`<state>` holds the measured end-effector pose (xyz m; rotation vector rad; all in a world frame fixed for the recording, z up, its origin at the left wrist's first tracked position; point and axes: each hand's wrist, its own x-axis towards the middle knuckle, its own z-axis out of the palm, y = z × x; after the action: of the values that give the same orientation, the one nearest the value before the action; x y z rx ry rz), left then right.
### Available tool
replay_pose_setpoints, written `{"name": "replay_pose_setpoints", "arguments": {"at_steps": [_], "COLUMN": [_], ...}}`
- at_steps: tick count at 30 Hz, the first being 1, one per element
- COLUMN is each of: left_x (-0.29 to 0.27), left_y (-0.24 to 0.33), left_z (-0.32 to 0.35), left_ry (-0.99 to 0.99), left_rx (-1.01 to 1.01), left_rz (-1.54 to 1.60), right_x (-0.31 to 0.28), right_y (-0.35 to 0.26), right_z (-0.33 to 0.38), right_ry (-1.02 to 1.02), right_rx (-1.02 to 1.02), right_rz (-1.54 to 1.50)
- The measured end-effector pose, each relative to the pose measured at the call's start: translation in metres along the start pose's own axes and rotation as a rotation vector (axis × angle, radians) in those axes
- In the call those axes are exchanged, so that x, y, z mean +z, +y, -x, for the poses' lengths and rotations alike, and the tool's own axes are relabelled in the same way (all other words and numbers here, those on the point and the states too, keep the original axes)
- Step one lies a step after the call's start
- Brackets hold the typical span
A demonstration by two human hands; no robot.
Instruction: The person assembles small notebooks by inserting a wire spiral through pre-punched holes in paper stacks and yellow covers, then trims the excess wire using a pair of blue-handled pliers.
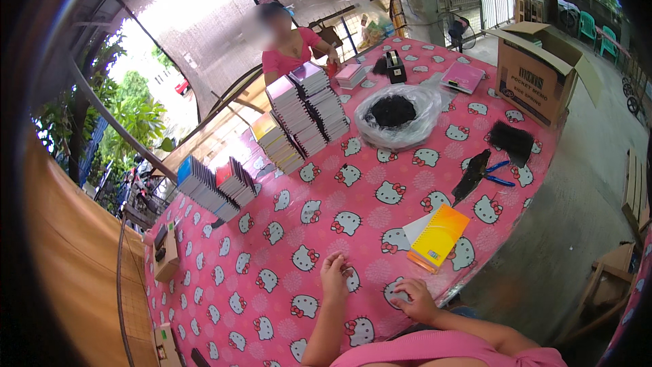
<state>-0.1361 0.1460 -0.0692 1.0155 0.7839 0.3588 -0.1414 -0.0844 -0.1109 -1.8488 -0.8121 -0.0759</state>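
My left hand (334, 276) is raised over the pink patterned tablecloth, its fingers curled in toward the thumb. If something small is in that pinch, I cannot make it out. To its right, my right hand (415, 300) rests close to the table's near edge, fingers bent and apart, with nothing visible in it. Just beyond the right hand lies a yellow spiral notebook (440, 236), overlapping a pale sheet or cover and an orange edge beneath. Farther off are blue-handled pliers (496, 175) beside a bundle of black binding wires (471, 175).
Stacked spiral notebooks (309, 112) stand at the far side near a seated person (288, 51) in pink. Shorter stacks (210, 190) sit left. A plastic bag (424, 129) holds black pieces. A tape dispenser (394, 68), black wire pile (511, 143) and open cardboard box (533, 75) are rightward.
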Motion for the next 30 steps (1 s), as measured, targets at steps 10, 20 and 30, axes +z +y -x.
{"name": "replay_pose_setpoints", "arguments": {"at_steps": [10, 20, 30], "left_x": [0.035, 0.165, 0.217], "left_y": [-0.018, -0.036, -0.031], "left_z": [0.011, 0.019, 0.031], "left_ry": [-0.016, -0.219, -0.27], "left_rx": [0.134, 0.819, 0.257], "left_rz": [-0.066, -1.333, -1.233], "right_x": [-0.128, -0.275, -0.334], "right_y": [-0.026, 0.149, 0.257], "right_z": [-0.068, -0.139, -0.178], "right_ry": [-0.52, 0.095, 0.261], "right_rx": [0.082, 0.063, 0.325], "right_rz": [-0.49, 0.318, 0.9]}}
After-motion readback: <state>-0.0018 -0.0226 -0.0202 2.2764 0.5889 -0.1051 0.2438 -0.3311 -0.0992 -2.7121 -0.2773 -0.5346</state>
